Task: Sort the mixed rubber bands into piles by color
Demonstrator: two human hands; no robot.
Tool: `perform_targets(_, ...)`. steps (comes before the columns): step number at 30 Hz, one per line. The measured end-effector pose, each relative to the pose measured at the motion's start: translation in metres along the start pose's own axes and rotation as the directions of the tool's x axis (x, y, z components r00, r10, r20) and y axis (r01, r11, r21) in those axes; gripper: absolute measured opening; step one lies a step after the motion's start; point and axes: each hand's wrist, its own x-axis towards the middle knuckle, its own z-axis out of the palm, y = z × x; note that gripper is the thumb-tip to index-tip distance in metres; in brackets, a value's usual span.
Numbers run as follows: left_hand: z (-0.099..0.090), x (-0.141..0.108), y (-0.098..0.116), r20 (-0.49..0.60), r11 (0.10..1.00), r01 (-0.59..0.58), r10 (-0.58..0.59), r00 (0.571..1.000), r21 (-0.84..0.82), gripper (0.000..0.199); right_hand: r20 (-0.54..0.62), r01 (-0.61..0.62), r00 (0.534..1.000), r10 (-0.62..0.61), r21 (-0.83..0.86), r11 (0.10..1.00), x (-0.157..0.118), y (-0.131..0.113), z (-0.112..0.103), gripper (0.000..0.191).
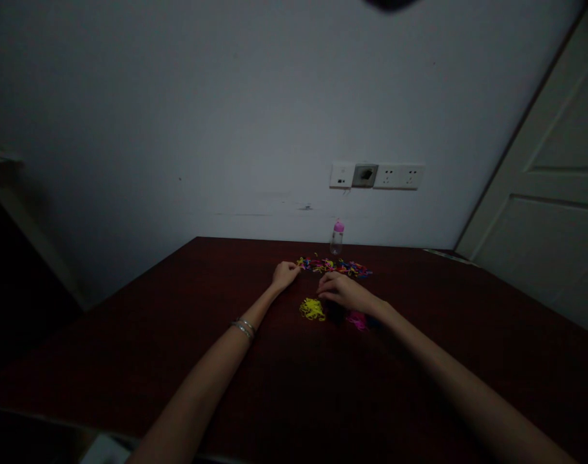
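A long heap of small multicoloured bands lies across the far part of the dark red table. At the heap's left end is my left hand, its fingers pinched together at the edge of the bands; what they hold is too small to make out. My right hand is between the heap and a yellow pile, with its fingers curled and partly apart; whether anything sits between the fingertips is unclear. A pink pile lies below my right hand, with something dark blue beside it, partly hidden by the wrist.
A clear bottle with a pink cap stands behind the heap, near the wall. Wall sockets are above it. A panelled door is at the right. Something pale shows below the table's front edge.
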Motion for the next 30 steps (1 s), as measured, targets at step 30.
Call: perform_targets(30,-0.007,0.004,0.010,-0.064,0.998,0.055,-0.057,0.996,-0.032,0.018,-0.318,-0.573,0.810,0.492,-0.250,0.781,-0.160,0.172,-0.010,0.050)
